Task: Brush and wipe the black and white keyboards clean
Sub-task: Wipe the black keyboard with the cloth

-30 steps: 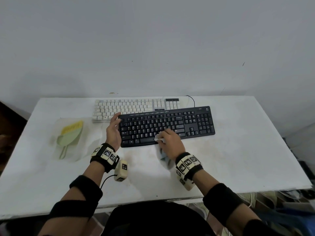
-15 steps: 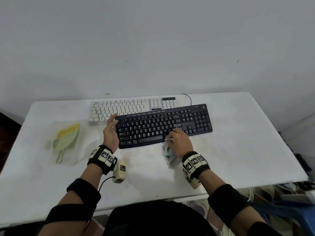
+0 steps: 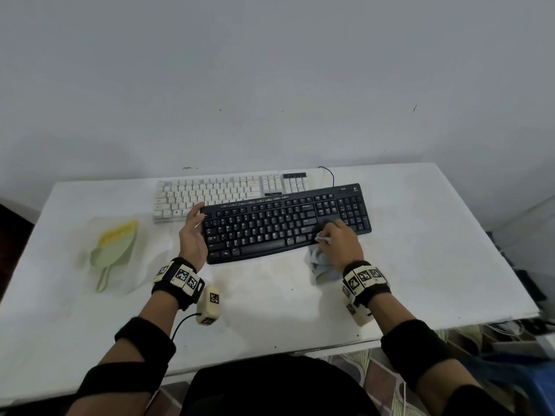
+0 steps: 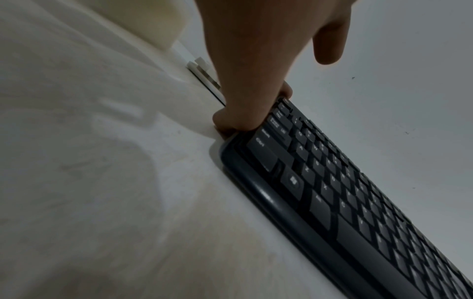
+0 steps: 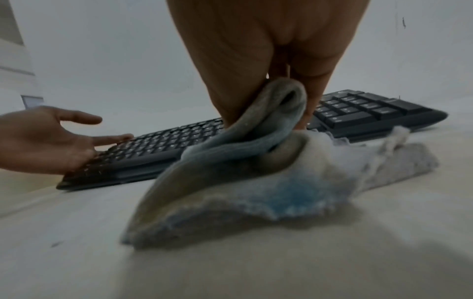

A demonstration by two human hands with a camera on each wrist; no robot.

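The black keyboard lies across the middle of the white table, partly overlapping the white keyboard behind it. My left hand rests flat against the black keyboard's left end, fingers straight along the edge. My right hand grips a blue-and-white cloth and presses it on the keys near the right of the main block. In the right wrist view the cloth trails onto the table in front of the keyboard.
A green dustpan with a yellow brush lies on a clear plastic sheet at the table's left. A black cable runs from the keyboards toward the wall. Clutter sits on the floor past the table's right edge.
My right hand has slid the cloth to the right along the black keyboard's lower rows. The left hand has stayed at the keyboard's left end.
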